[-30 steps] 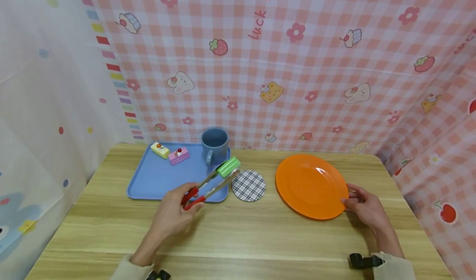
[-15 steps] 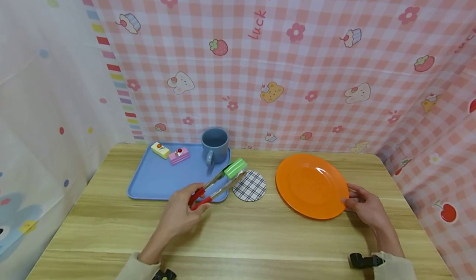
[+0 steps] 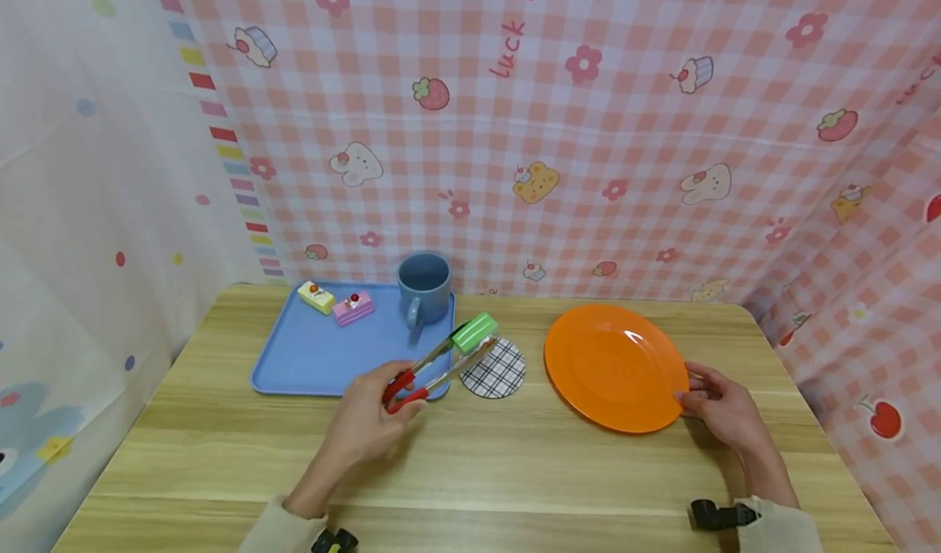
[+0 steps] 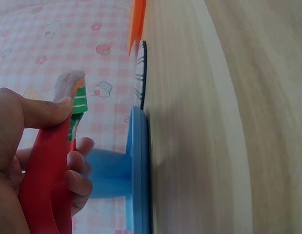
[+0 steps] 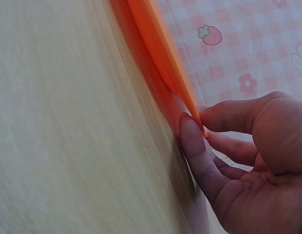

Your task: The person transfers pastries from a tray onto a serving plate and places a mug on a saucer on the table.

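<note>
My left hand (image 3: 371, 418) grips red-handled metal tongs (image 3: 398, 385). Between the tips of the tongs is a small green block with pale stripes (image 3: 475, 332), which looks like a toy cake slice. It is raised over the left part of a round checked coaster (image 3: 503, 376). In the left wrist view, the thumb lies along the red handle (image 4: 43, 165) and the fingers curl around the other side. At the right, my right hand (image 3: 724, 410) pinches the rim of an orange plate (image 3: 613, 373) between thumb and fingers.
A blue tray (image 3: 294, 373) lies at the left, bearing a blue-grey mug (image 3: 426, 292), a yellow toy cake slice (image 3: 317, 297) and a pink one (image 3: 354, 309). Checked cloth (image 3: 470, 144) hangs behind the wooden table (image 3: 515, 488).
My left hand has moved to the right with the tongs and the green block, from over the tray's right edge to over the coaster. The right hand and plate stay where they were.
</note>
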A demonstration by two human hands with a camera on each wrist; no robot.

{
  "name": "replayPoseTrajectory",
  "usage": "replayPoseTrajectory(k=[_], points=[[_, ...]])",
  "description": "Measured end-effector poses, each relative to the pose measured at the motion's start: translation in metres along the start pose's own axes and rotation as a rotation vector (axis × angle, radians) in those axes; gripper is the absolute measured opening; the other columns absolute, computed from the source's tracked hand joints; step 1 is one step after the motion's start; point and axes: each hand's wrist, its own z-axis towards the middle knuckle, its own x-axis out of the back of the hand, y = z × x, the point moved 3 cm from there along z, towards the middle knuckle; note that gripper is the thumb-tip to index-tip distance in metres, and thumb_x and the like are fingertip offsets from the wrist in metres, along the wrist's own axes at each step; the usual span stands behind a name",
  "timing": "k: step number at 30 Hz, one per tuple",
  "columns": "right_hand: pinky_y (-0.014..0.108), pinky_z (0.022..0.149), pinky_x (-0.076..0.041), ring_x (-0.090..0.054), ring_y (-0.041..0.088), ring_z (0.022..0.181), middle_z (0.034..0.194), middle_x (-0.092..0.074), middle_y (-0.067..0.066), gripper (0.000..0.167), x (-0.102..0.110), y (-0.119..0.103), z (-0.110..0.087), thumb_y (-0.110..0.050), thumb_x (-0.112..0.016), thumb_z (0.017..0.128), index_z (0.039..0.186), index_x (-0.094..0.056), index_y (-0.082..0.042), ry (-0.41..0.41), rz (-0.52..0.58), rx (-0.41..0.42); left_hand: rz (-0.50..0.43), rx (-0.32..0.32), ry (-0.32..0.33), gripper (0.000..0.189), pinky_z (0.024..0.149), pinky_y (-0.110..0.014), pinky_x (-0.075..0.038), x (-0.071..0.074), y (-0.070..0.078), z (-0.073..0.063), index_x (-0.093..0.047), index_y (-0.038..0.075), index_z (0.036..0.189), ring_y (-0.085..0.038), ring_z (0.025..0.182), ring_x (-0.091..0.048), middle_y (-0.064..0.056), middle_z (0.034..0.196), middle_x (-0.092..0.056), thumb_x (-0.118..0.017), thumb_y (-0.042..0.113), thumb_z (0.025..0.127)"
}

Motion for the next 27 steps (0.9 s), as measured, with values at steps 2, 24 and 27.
replayPoseTrajectory(k=[2,24,27], points=[[0.024,0.078,-0.06,-0.064,0.001,0.087,0.135,-0.053,0.031,0.067,0.0,0.0,-0.001,-0.007,-0.064,0.1,0.156,-0.031,0.005,0.001,0.0,0.001,-0.006,-0.008,0.001,0.048,0.071,-0.029,-0.044,-0.001,0.001,0.001,-0.067,0.014,0.13,-0.016,0.083,-0.056,-0.006,0.1,-0.071,-0.083,0.021,0.085],[0.024,0.079,-0.06,-0.064,0.0,0.088,0.137,-0.053,0.033,0.067,0.0,0.0,0.0,-0.008,-0.064,0.1,0.157,-0.031,0.005,-0.003,0.011,0.015,-0.047,-0.026,-0.024,0.047,0.07,-0.028,-0.045,-0.021,0.017,0.01,-0.068,0.014,0.128,-0.014,0.083,-0.057,-0.002,0.101,-0.071,-0.084,0.02,0.085],[0.024,0.078,-0.06,-0.064,-0.001,0.087,0.137,-0.053,0.033,0.067,0.0,0.0,0.0,-0.008,-0.064,0.1,0.157,-0.031,0.006,-0.001,0.014,0.021,-0.047,-0.024,-0.035,0.046,0.07,-0.029,-0.045,-0.024,0.02,0.011,-0.068,0.014,0.129,-0.014,0.082,-0.056,-0.001,0.1,-0.071,-0.083,0.02,0.085]])
